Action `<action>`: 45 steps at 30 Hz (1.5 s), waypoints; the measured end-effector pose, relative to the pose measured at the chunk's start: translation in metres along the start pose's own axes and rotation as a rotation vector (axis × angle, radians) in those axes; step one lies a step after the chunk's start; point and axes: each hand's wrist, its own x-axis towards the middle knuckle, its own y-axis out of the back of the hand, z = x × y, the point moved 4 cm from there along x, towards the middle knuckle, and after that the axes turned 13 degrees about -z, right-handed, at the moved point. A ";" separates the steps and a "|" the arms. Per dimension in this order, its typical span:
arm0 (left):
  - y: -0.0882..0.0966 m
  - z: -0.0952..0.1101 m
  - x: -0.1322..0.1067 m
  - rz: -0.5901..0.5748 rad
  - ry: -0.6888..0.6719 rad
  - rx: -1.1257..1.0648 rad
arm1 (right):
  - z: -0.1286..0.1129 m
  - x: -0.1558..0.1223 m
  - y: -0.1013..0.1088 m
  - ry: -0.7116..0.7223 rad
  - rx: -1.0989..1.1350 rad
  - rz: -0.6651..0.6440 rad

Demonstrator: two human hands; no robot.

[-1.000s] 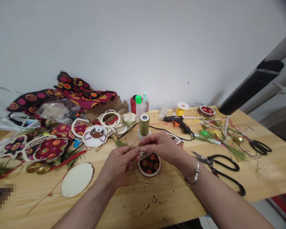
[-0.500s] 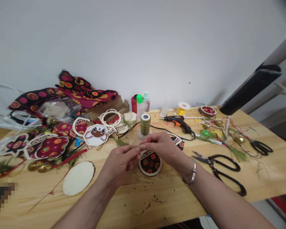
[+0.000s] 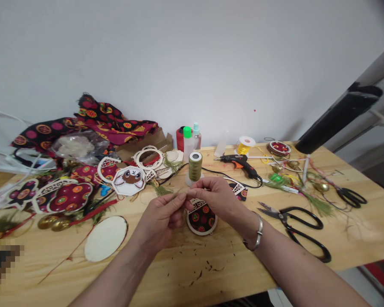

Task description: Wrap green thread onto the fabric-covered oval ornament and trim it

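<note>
- Pinching together, tip to tip, with fingers (image 3: 178, 199) of left hand (image 3: 161, 216) and right hand (image 3: 216, 197) — cannot tell on what.
- With disc (image 3: 202, 220) apparently lying on counter (image 3: 243, 266) just below, seemingly to free both hands.
- With scissors (image 3: 282, 215) rightward — probably for reach.

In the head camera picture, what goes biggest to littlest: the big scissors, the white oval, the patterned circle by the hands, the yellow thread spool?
1. Big scissors
2. White oval
3. Patterned circle, partly hidden
4. Yellow thread spool, farther back, so it looks smaller
</note>
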 end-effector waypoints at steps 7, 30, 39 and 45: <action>-0.001 0.003 0.001 0.020 -0.018 -0.011 | 0.000 0.001 0.007 0.043 0.059 0.045; 0.002 0.028 -0.012 0.123 -0.424 0.327 | -0.030 -0.015 0.022 0.279 -0.217 0.175; -0.004 0.008 -0.008 -0.064 -0.248 0.310 | -0.039 -0.022 0.006 0.412 -0.511 0.106; -0.003 0.007 -0.008 -0.016 -0.212 0.380 | -0.038 -0.021 0.007 0.419 -0.545 0.109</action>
